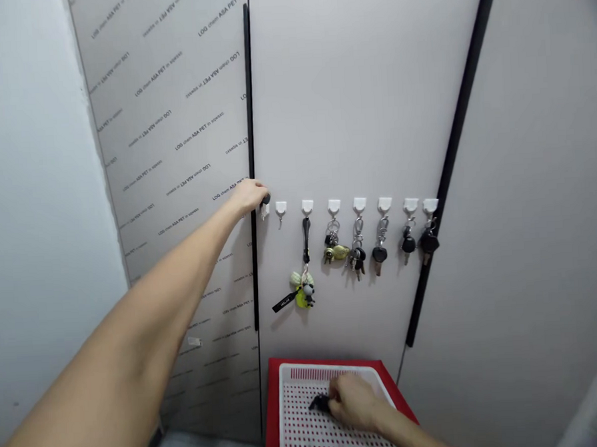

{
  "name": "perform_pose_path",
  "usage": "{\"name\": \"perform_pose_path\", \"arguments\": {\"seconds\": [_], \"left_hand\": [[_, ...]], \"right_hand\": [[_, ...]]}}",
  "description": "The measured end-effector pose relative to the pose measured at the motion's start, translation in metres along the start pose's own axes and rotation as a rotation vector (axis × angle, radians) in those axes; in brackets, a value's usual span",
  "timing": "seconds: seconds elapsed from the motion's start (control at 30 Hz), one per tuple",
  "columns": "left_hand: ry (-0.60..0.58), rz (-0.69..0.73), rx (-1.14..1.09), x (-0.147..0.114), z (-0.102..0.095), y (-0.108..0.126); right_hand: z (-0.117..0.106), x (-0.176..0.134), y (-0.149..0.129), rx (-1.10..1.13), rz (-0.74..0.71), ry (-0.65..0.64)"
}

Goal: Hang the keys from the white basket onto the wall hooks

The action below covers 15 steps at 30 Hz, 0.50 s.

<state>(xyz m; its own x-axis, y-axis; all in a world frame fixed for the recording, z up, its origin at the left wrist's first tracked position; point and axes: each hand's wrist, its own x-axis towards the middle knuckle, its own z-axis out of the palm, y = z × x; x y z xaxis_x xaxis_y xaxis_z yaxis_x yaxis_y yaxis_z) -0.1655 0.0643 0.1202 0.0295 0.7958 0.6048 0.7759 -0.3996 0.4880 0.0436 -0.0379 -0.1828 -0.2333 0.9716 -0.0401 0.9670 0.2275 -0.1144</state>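
Observation:
My left hand [249,194] is up at the left end of a row of white hooks, fingers closed on a black-headed key [264,199]. Whether the key hangs on the hook there or is only held against it, I cannot tell. Down in a white perforated basket [303,443], my right hand [355,402] has its fingers closed on a small black object [318,404]. Part of that object is hidden behind the fingers, so its kind is unclear.
More white hooks [334,205] run rightward along the pale cabinet door. From them hang a black strap with charms [305,291], a ring with a yellow-green charm [336,253] and several key bunches [379,254]. The basket stands on a red surface [272,412]. Black handle strips [250,119] edge the door.

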Motion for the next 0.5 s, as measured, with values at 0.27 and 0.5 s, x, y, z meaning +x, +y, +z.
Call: {"name": "perform_pose_path", "arguments": {"seconds": [0.27, 0.5], "left_hand": [[-0.319, 0.016, -0.429, -0.117, 0.063, -0.013], [-0.590, -0.007, -0.312, -0.233, 0.166, -0.046]], "right_hand": [[-0.132, 0.064, -0.021, 0.298, 0.012, 0.674], [-0.189, 0.099, -0.051, 0.178, 0.201, 0.717]]}}
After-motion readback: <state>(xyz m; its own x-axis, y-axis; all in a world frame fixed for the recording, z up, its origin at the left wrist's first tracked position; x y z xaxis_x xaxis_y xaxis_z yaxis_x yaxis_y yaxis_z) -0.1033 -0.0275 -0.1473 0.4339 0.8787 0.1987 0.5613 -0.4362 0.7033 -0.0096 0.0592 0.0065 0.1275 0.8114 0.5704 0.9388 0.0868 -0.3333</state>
